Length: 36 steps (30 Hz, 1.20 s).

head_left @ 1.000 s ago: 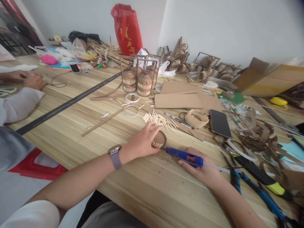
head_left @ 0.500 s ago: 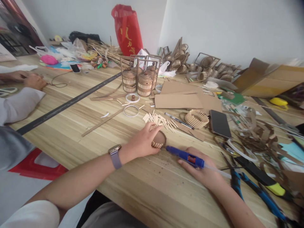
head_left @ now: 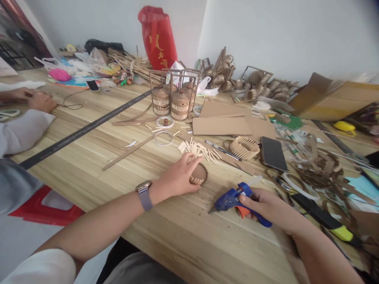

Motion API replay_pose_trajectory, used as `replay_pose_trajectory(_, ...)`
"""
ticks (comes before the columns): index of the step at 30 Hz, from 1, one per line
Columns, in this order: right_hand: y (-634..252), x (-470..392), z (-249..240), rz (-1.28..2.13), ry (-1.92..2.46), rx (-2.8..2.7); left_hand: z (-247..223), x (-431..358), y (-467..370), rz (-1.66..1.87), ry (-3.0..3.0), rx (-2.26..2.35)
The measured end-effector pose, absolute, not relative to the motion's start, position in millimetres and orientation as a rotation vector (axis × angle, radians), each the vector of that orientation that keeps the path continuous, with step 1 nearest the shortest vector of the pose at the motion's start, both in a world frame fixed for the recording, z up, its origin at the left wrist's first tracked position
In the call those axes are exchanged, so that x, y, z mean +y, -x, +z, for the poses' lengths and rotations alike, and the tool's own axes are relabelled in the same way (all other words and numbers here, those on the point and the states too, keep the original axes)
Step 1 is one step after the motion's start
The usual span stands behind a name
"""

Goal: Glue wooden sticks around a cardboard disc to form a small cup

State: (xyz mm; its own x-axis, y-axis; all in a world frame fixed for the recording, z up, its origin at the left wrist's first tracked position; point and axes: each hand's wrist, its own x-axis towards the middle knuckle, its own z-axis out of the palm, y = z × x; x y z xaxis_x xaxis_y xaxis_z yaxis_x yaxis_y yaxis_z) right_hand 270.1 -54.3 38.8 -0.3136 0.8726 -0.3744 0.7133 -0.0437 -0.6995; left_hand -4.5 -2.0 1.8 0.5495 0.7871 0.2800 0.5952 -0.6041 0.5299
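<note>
A: Where's the small round basket (head_left: 199,172)?

B: On the desk (head_left: 142,225), near the middle of the view, with the left hand (head_left: 174,175) clamped on it, thumb and fingers at opposite sides.

A: And the right hand (head_left: 263,205)?

B: At four o'clock from the basket, closed round a blue glue gun (head_left: 226,200). Its nozzle (head_left: 211,210) points to eight o'clock, apart from the basket.

A: What's about them?

B: Short wooden sticks (head_left: 203,150) lie scattered at twelve; a slatted ring (head_left: 245,150) sits at two, beside a black phone (head_left: 274,154); lidded baskets (head_left: 180,105) stand at eleven.
</note>
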Motion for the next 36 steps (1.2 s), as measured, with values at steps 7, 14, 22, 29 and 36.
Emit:
replay_pose_trajectory(7, -256.6, -32.1, 45.9, 0.38, 2.087, -2.147, 4.3, -2.3, 4.0, 0.682, -2.442, 1.135)
replay_pose_trajectory(14, -214.5, 15.2, 43.2, 0.169, 1.862, -2.375, 4.7, -1.8, 3.4, 0.686, -2.436, 1.135)
replay_pose_trajectory(22, -201.8, 37.2, 37.1, 0.16, 1.898, -2.418, 4.8, -2.5, 3.4, 0.689, -2.402, 1.126)
replay_pose_trajectory(29, -210.2, 21.7, 42.3, 0.26, 1.92, -2.483, 5.5, -2.2, 3.3, 0.685, -2.419, 1.122)
replay_pose_trajectory(36, -211.2, 10.5, 52.6, 0.363, 1.865, -2.445, 5.4, -2.9, 3.5, 0.692, -2.419, 1.138)
